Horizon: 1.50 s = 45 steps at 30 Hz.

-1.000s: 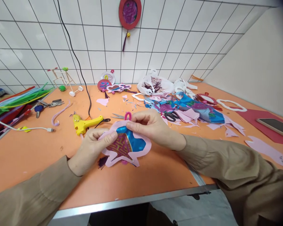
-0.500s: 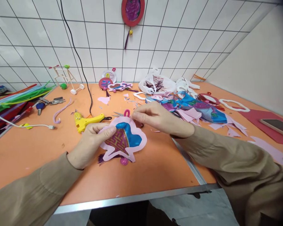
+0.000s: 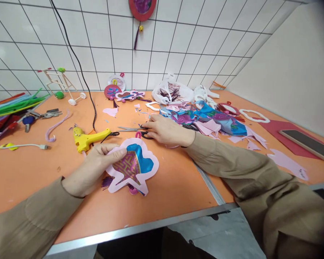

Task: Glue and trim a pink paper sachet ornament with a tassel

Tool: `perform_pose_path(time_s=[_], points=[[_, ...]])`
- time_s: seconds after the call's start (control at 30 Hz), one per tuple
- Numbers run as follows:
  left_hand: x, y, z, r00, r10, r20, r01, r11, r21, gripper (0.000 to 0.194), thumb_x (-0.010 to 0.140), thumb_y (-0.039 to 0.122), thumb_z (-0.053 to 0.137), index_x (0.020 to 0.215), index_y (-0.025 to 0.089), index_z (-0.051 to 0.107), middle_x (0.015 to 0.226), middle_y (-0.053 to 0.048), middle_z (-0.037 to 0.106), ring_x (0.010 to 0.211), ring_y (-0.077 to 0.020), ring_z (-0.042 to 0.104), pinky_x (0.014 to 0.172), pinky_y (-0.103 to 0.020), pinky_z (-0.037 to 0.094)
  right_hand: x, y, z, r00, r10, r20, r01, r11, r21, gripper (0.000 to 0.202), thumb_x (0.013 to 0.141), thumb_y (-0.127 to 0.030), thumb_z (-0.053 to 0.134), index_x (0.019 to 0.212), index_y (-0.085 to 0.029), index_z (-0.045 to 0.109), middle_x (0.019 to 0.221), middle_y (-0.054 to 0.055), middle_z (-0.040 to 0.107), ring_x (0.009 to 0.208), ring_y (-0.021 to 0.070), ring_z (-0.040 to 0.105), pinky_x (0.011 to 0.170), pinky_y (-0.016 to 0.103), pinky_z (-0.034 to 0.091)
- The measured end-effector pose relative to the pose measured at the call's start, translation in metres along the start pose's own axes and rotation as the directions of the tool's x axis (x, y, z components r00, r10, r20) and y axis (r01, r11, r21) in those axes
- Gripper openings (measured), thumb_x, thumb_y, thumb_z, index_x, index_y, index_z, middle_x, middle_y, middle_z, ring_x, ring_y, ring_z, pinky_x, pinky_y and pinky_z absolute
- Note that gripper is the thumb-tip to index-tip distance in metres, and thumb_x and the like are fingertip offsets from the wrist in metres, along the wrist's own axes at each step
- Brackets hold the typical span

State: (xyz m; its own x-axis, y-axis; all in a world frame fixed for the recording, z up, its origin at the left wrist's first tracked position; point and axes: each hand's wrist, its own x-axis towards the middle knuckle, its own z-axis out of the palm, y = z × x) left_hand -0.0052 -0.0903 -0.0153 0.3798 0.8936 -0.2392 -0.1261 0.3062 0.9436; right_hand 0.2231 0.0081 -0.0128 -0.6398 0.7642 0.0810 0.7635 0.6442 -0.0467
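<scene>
Between the thumb and fingers of my left hand (image 3: 94,165) is a pink cloud-shaped paper ornament (image 3: 151,177), held just above the table's front part. Its middle shows blue and purple patterned fabric; a pink loop (image 3: 138,135) tops it, and a dark purple tassel (image 3: 106,182) and a pink bead (image 3: 133,190) show at its lower edge. Beyond the ornament, my right hand (image 3: 166,130) has its fingers closed at the black handles of a pair of scissors (image 3: 131,129). The blades point left, and the hand partly covers the handles.
A yellow glue gun (image 3: 90,139) lies left of the scissors, its black cord (image 3: 78,59) rising along the wall. Fabric and paper scraps (image 3: 210,118) pile up at the back right. Keys (image 3: 29,120), pipe cleaners (image 3: 18,106) and a white cable (image 3: 18,145) lie left; a phone (image 3: 310,145) lies right.
My right hand has left the ornament's top loop and moved to the scissors' handles. My left hand keeps the ornament, now slightly lower. The camera view has shifted a little right.
</scene>
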Motion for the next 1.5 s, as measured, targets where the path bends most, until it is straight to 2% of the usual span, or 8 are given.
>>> perform_pose_path(time_s=[0.33, 0.57, 0.63, 0.73, 0.8, 0.9, 1.13, 1.5], points=[[0.0, 0.003, -0.001, 0.995, 0.002, 0.099, -0.003, 1.0, 0.011, 0.031, 0.075, 0.036, 0.075, 0.059, 0.01, 0.068, 0.053, -0.005, 0.065, 0.043, -0.0084, 0.053, 0.042, -0.017, 0.037, -0.002, 0.002, -0.004, 0.999, 0.013, 0.049, -0.009, 0.997, -0.082, 0.039, 0.086, -0.024, 0.052, 0.124, -0.015, 0.054, 0.106, 0.015, 0.062, 0.097, 0.0274, 0.055, 0.073, 0.032, 0.036], [0.002, 0.004, -0.001, 1.0, -0.001, 0.003, 0.001, 0.98, -0.199, 0.031, 0.067, 0.033, 0.082, 0.054, 0.011, 0.065, 0.048, -0.001, 0.062, 0.041, -0.0069, 0.052, 0.04, -0.015, 0.041, -0.001, 0.006, -0.007, 0.998, 0.048, -0.044, -0.035, 0.965, 0.258, 0.044, 0.081, -0.029, 0.058, 0.122, -0.016, 0.049, 0.098, 0.011, 0.064, 0.086, 0.0221, 0.059, 0.071, 0.031, 0.041], [0.004, 0.004, -0.002, 0.999, 0.033, -0.031, -0.04, 0.971, -0.234, 0.027, 0.065, 0.034, 0.083, 0.063, 0.011, 0.07, 0.058, -0.003, 0.068, 0.05, -0.0106, 0.059, 0.048, -0.018, 0.049, 0.002, 0.012, -0.009, 0.996, 0.078, -0.049, -0.038, 0.833, 0.551, 0.05, 0.078, -0.029, 0.061, 0.124, -0.018, 0.044, 0.09, 0.006, 0.064, 0.077, 0.0187, 0.059, 0.066, 0.029, 0.042], [0.007, 0.003, -0.003, 0.996, 0.081, -0.035, -0.087, 0.964, -0.253, 0.025, 0.068, 0.035, 0.081, 0.071, 0.011, 0.073, 0.069, -0.006, 0.072, 0.06, -0.0142, 0.065, 0.059, -0.022, 0.055, 0.007, 0.02, -0.011, 1.0, 0.03, 0.001, -0.012, 0.386, 0.922, 0.063, 0.073, -0.031, 0.066, 0.128, -0.02, 0.037, 0.09, 0.005, 0.066, 0.078, 0.0167, 0.061, 0.064, 0.028, 0.043], [0.008, 0.002, -0.004, 0.994, 0.107, -0.035, -0.112, 0.961, -0.253, 0.024, 0.071, 0.035, 0.079, 0.072, 0.012, 0.073, 0.071, -0.007, 0.074, 0.062, -0.0145, 0.066, 0.061, -0.021, 0.055, 0.009, 0.021, -0.011, 1.0, -0.009, -0.019, 0.02, 0.144, 0.989, 0.07, 0.068, -0.032, 0.072, 0.127, -0.021, 0.036, 0.092, 0.005, 0.066, 0.082, 0.0167, 0.062, 0.065, 0.028, 0.043], [0.008, 0.002, -0.004, 0.989, 0.139, -0.047, -0.146, 0.96, -0.24, 0.024, 0.075, 0.035, 0.075, 0.08, 0.011, 0.074, 0.079, -0.009, 0.075, 0.067, -0.0167, 0.068, 0.062, -0.023, 0.055, 0.009, 0.018, -0.01, 0.995, -0.044, -0.092, 0.092, -0.006, 0.996, 0.066, 0.059, -0.031, 0.08, 0.116, -0.022, 0.048, 0.087, 0.001, 0.061, 0.084, 0.0153, 0.06, 0.069, 0.027, 0.045], [0.011, -0.001, -0.004, 0.991, 0.132, -0.032, -0.135, 0.953, -0.272, 0.023, 0.076, 0.032, 0.075, 0.086, 0.012, 0.074, 0.084, -0.009, 0.077, 0.071, -0.0193, 0.07, 0.065, -0.026, 0.057, 0.001, 0.0, -0.014, 0.98, 0.132, -0.152, 0.126, 0.182, 0.975, 0.039, 0.065, -0.028, 0.079, 0.091, -0.024, 0.05, 0.069, -0.005, 0.056, 0.064, 0.0116, 0.059, 0.061, 0.026, 0.046], [0.012, -0.002, -0.006, 0.986, 0.142, -0.084, -0.158, 0.957, -0.243, 0.022, 0.075, 0.034, 0.076, 0.081, 0.013, 0.074, 0.08, -0.009, 0.076, 0.068, -0.0192, 0.07, 0.062, -0.026, 0.058, -0.004, -0.008, -0.026, 0.984, 0.058, -0.169, 0.148, 0.259, 0.954, 0.044, 0.068, -0.051, 0.074, 0.092, -0.025, 0.048, 0.067, -0.005, 0.056, 0.059, 0.0106, 0.056, 0.062, 0.026, 0.046]])
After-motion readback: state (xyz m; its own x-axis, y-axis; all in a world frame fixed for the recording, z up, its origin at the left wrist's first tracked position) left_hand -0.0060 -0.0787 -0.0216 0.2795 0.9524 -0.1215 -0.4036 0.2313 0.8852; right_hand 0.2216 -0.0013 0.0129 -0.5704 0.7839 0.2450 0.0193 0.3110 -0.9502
